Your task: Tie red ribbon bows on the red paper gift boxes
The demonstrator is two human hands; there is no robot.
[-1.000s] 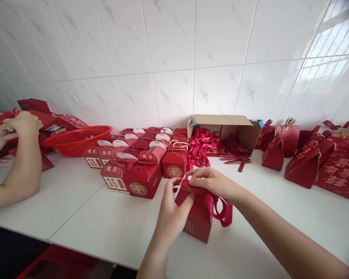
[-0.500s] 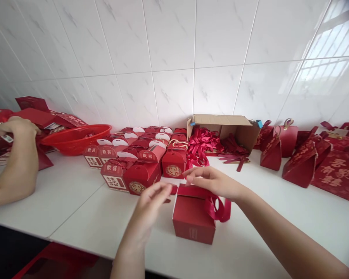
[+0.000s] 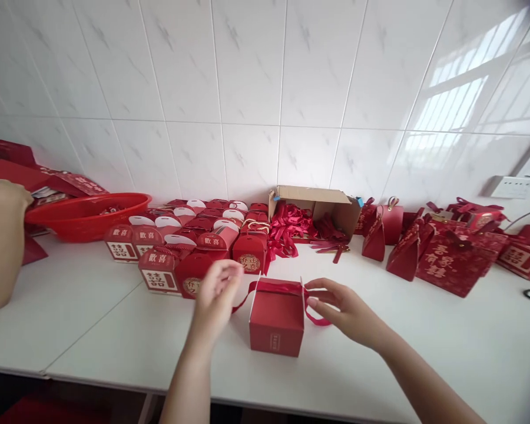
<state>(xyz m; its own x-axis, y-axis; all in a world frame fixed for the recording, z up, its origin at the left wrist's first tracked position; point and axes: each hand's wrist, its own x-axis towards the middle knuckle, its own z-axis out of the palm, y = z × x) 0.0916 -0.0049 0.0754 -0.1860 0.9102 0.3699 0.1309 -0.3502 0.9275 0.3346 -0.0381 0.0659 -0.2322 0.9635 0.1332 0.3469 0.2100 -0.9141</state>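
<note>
A small red gift box (image 3: 276, 324) stands upright on the white table in front of me. A red ribbon (image 3: 280, 287) runs across its top, between two raised side flaps, and hangs out on both sides. At the box's right flap, my right hand (image 3: 347, 309) has fingertips and thumb on the ribbon, with a loop drooping below them. My left hand (image 3: 218, 294) is held up left of the box, its fingers loosely curled and apart with nothing seen in them. The ribbon's left tail passes close to that hand and goes partly out of sight behind it.
Rows of red gift boxes (image 3: 159, 274) stand at the left. Behind are a cardboard carton (image 3: 318, 191) of ribbons and a red basin (image 3: 92, 215). Red gift bags (image 3: 450, 259) stand at right. Another person's arm (image 3: 0, 247) is at far left.
The ribbon now extends out past the box's left side. My left hand has drawn away from the ribbon, and my right hand has moved from above the box to its right flap. The view has shifted right.
</note>
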